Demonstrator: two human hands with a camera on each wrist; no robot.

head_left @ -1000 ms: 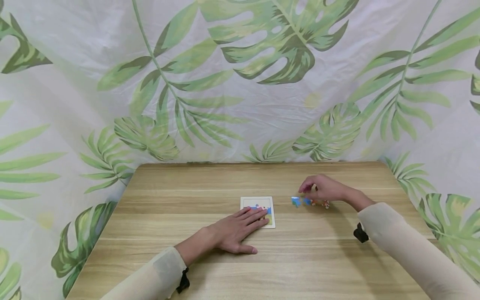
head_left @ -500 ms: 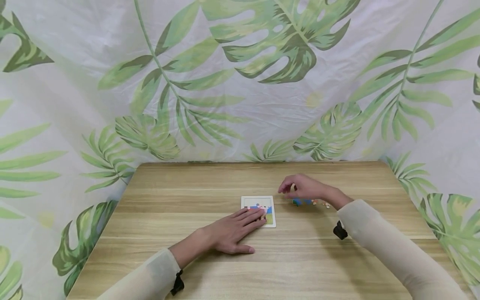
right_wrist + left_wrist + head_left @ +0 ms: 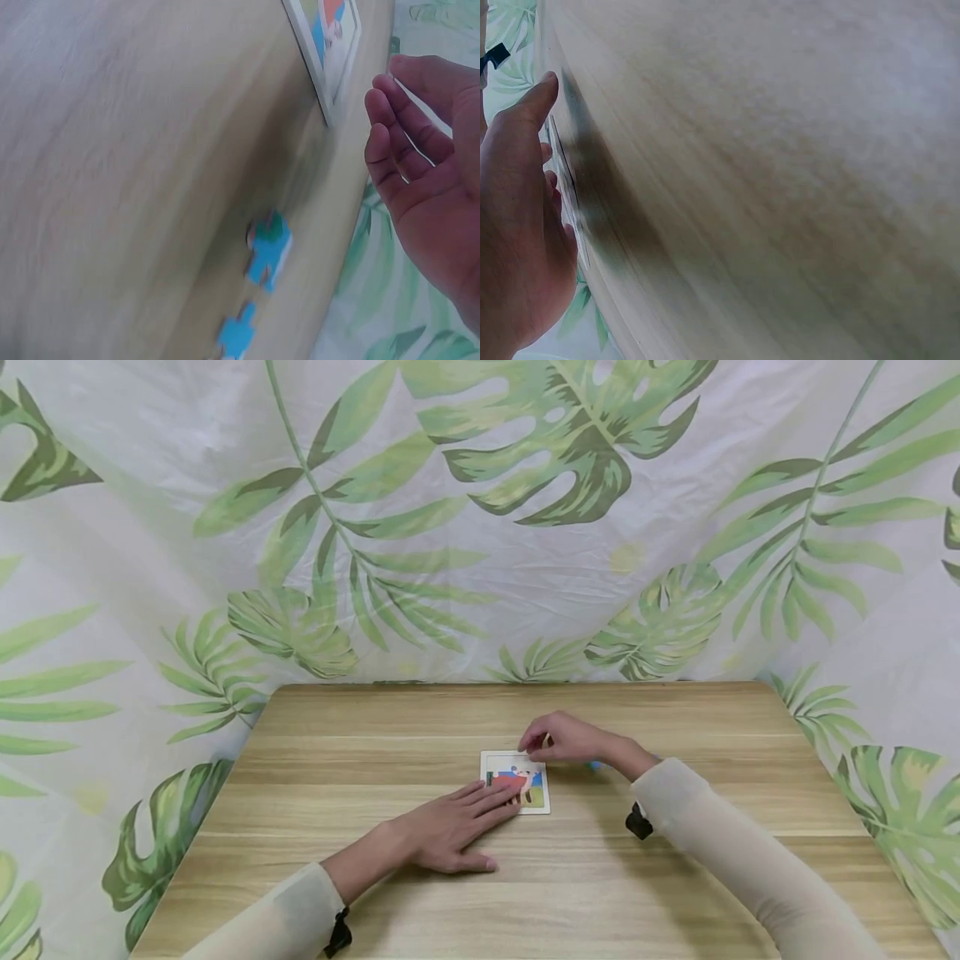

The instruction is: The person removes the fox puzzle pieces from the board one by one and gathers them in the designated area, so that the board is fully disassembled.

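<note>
A small white-framed picture puzzle (image 3: 538,795) lies on the wooden table; its picture has an animal in red, blue and green. My left hand (image 3: 457,828) rests flat over its lower left part, fingers straight and thumb spread. At the puzzle's upper edge, my right hand (image 3: 564,739) hovers with thumb and forefinger tips together, pinching what looks like a small puzzle piece (image 3: 394,45), mostly hidden by the fingertips. In the right wrist view, a blue and green puzzle piece (image 3: 269,247) and another blue piece (image 3: 237,334) lie on the table.
The wooden table (image 3: 360,718) runs back to a leaf-patterned cloth (image 3: 525,593) hanging behind it. My right forearm (image 3: 705,818) hides most of the loose pieces in the head view.
My right hand has moved left from the loose pieces to the puzzle's upper edge. My left hand has slid slightly left and down, uncovering more of the picture.
</note>
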